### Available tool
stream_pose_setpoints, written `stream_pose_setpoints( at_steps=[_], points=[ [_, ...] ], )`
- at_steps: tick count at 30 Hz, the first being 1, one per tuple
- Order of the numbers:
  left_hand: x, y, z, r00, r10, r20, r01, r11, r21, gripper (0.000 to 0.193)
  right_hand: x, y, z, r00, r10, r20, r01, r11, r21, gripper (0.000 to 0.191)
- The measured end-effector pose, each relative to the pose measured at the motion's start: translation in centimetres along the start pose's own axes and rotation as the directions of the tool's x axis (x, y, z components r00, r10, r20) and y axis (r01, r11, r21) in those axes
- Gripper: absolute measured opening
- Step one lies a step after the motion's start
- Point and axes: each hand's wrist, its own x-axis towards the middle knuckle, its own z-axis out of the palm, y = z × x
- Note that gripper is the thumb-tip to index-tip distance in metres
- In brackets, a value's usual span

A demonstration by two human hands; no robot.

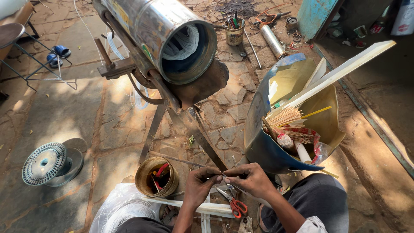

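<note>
My left hand (199, 180) and right hand (251, 178) meet fingertip to fingertip, both pinched shut on a thin strip (225, 174) I can barely make out, above the red-handled scissors (235, 206) lying on the stone floor (64, 116)

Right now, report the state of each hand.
Left hand: fingers pinched shut on a thin strip.
Right hand: pinched shut on the same strip's other end.
</note>
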Motion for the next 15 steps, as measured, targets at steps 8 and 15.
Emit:
stream_pose_setpoints(
  at_steps=[8,15],
  points=[
    [-0.9,5.6,1.5,0.980,0.191,-0.051,-0.180,0.968,0.174,0.021,-0.9,-0.3,0.1,0.969,-0.224,-0.104,0.231,0.971,0.063,0.029],
    [2.8,26.2,9.6,0.704,0.691,-0.162,-0.630,0.713,0.307,0.108,-1.3,0.1,-1.4,0.911,-0.307,-0.277,0.315,0.949,-0.015,0.026]
  ],
)
